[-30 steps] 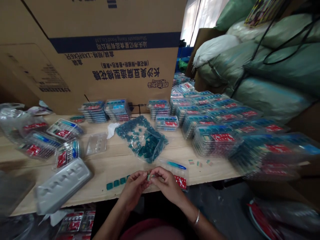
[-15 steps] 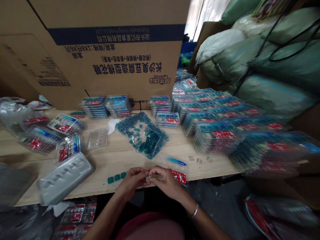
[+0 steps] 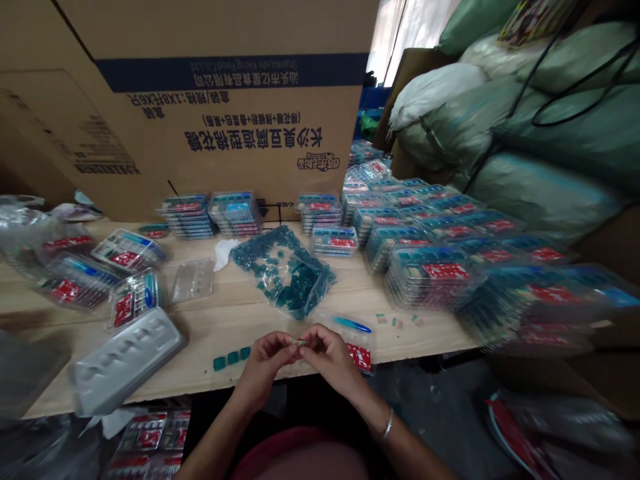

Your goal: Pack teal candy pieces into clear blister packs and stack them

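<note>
Pale piece (image 3: 299,343) stays pinched between left hand (image 3: 266,360) and right hand (image 3: 331,359) fingers, slightly higher.

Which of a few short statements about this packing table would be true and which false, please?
1. The left hand and right hand pinch one small piece between their fingertips. True.
2. The clear bag of teal pieces lies on the floor. False: it lies on the wooden table, beyond the hands.
3. Three teal squares sit in a row on the table, left of the hands. True.
4. The grey moulded tray is in the right hand. False: it lies on the table far to the left, untouched.
</note>
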Demonstrator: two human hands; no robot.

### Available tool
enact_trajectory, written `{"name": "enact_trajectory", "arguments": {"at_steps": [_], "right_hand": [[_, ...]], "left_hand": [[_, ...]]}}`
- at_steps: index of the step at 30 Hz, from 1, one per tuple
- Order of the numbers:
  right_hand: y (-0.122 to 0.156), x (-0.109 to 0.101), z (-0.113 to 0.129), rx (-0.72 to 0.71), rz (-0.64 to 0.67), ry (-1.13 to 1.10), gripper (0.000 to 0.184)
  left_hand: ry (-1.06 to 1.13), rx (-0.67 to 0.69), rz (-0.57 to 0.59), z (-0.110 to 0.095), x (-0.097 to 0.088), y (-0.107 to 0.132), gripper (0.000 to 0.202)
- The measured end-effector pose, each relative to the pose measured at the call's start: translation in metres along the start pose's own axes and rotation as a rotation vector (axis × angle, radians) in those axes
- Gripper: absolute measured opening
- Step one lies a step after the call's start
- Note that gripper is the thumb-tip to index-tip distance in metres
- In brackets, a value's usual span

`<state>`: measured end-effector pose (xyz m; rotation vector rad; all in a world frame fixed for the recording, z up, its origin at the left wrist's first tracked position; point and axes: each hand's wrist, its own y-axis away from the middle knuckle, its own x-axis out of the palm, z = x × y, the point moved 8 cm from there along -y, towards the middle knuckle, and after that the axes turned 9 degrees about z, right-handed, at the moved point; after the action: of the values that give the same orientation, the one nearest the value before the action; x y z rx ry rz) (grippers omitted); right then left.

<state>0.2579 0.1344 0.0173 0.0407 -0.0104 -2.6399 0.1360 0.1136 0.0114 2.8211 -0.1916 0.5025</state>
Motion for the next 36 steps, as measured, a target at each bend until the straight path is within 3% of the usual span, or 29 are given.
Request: {"name": "enact_trajectory", "arguments": {"at_steps": [3,7,11,18,21,24,28,32,36], "right_hand": [[0.001,-0.026,0.008,-0.030,-0.003,0.120,0.012],[0.011,-0.071,0.018,-0.022,-0.118,0.505,0.007],[0.018,-0.062,0.012,0.081,0.009,0.786,0.016],[0.020,-0.053,0.006,0.165,0.098,1.044,0.018],[0.021,-0.055,0.014,0.088,0.146,0.961,0.017],[0.022,-0.052,0.023,0.034,0.164,0.643,0.009],[0.017,-0.033,0.028,0.002,0.184,0.294,0.004],[0.013,-0.021,0.021,-0.012,0.085,0.283,0.005],[0.025,-0.015,0.018,-0.083,-0.001,0.318,0.007]], "left_hand": [[-0.085,-0.003,-0.036,0.000,-0.003,0.000,0.032],[-0.133,-0.031,-0.030,0.008,0.003,-0.004,0.030],[-0.189,-0.027,0.021,0.013,0.014,-0.011,0.027],[-0.194,-0.059,0.007,0.020,0.013,-0.015,0.028],[-0.161,-0.075,-0.008,0.023,0.013,-0.013,0.029],[-0.146,-0.053,-0.018,0.021,0.013,-0.011,0.028],[-0.067,-0.056,-0.006,0.020,0.017,-0.009,0.031],[0.083,-0.104,-0.011,0.026,0.016,-0.005,0.034],[0.068,-0.096,0.012,0.035,0.013,0.002,0.033]]}}
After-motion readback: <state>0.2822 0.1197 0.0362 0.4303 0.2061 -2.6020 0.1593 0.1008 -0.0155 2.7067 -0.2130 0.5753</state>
